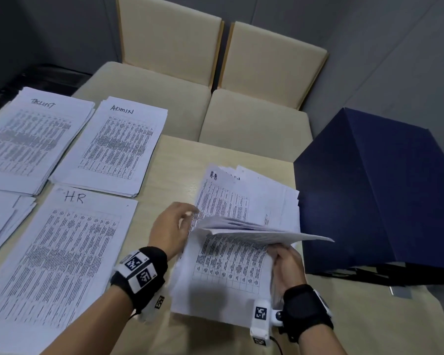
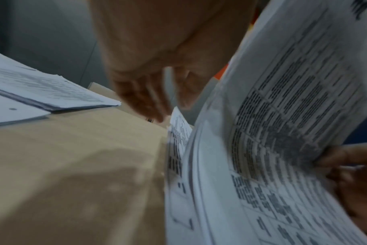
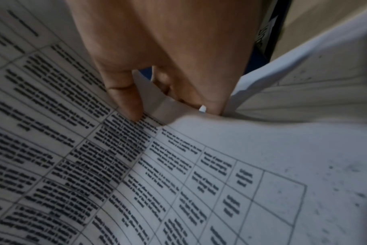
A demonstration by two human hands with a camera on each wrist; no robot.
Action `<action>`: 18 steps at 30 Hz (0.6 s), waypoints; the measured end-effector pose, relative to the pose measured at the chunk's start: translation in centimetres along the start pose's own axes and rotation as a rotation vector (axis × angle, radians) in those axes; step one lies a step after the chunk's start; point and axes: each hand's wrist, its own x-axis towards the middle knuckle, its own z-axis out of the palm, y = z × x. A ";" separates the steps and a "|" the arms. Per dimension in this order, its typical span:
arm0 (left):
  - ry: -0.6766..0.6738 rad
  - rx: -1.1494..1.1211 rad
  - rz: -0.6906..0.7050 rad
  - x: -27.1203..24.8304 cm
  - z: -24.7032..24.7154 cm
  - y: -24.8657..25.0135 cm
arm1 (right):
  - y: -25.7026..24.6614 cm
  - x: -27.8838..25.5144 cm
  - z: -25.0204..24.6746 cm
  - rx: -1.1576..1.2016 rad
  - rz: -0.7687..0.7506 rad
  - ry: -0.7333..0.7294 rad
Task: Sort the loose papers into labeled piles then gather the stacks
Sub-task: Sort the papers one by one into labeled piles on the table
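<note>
far-left pile: labelled stack at the table's left edge, handwritten heading too blurred to read. Top sheet is a printed table.
partial pile: just below it, cut off by the frame edge, label not visible.
ADMIN pile: just right of the far-left pile, edges nearly touching, flat on the table. Sheets slightly fanned at the corners.
HR pile: in front of ADMIN, nearer the person, "H.R" written on top. Lies flat, well left of the loose papers.
left hand: fingers relaxed and spread, nothing clamped. Fingertips at the left edge of the lifted sheets; left wrist view is blurred, so actual contact can't be told. Black wrist strap with markers.
loose papers: unsorted stack on the table's right half, between the two hands. Lower sheets lie flat, the one at the back marked "H-R".
lifted sheets: upper bundle raised and bent off the stack, near edge-on in the head view.
right hand: at the stack's right edge, thumb on the printed face and fingers behind, pinching the lifted sheets.
dark blue box: right of the papers, at the table's edge.
chairs: two beige ones behind the table, side by side.
</note>
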 end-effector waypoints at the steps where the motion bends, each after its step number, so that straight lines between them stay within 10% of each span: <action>1: 0.001 0.075 -0.093 0.2 0.1 -0.1 | 0.0 -0.2 0.0 -0.012 -0.001 -0.003; 4: -0.131 0.134 -0.294 0.7 0.8 -0.6 | 0.1 -0.4 -0.3 -0.054 -0.010 0.005; 18: -0.336 -0.494 -0.111 -0.4 0.1 0.1 | 0.8 1.0 -2.0 -0.155 0.042 0.051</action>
